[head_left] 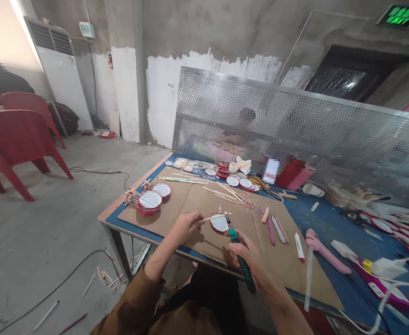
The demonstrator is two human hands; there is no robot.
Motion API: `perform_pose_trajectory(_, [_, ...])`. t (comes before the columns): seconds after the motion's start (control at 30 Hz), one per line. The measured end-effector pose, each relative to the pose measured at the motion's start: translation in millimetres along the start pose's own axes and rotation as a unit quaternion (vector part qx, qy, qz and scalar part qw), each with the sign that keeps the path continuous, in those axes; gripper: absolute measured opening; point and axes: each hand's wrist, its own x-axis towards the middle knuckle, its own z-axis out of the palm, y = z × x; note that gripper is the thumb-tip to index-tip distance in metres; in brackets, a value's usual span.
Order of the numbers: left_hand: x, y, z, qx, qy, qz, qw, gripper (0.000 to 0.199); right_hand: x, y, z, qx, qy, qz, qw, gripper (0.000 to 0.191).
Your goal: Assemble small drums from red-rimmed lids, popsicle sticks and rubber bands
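Note:
My left hand (189,224) pinches a thin wooden stick (211,217) near one end, and the stick points to the right. My right hand (248,253) is wrapped round pliers (233,236) with black and green handles. Their metal jaws meet the stick near its far end; whether they bite into it I cannot tell. Directly beneath the stick, a small round drum (219,224) with a white face and red rim lies on the cardboard sheet (190,197). Left of my hands is a stack of similar drums (150,200) with wooden sticks attached.
Loose wooden sticks (225,195) and coloured cords (248,204) lie further back. A pink glue gun (328,253), a white tube (299,247) and a power strip (382,284) with cables are at the right. Behind the blue table (311,228) stands a perforated metal screen (218,107).

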Motion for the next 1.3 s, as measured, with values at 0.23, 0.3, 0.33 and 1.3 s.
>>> perform_pose_trajectory(0.23, [2,1,-0.4,0.023,-0.006,0.000,1.000,0.018,9,10,-2,0.159,-0.065,0.074,0.982,0.043])
perform_pose_trajectory(0.3, [2,2,-0.8,0.027,-0.007,-0.002,1.000,0.018,9,8,0,0.194,-0.076,0.080,0.975,0.042])
perform_pose_trajectory(0.33, [2,3,-1.0,0.028,-0.009,-0.003,1.000,0.018,8,8,1,0.208,-0.078,0.082,0.972,0.041])
perform_pose_trajectory(1.3, [1,4,1.9,0.020,0.001,0.011,1.000,0.017,1,9,8,0.440,-0.194,0.103,0.871,0.036])
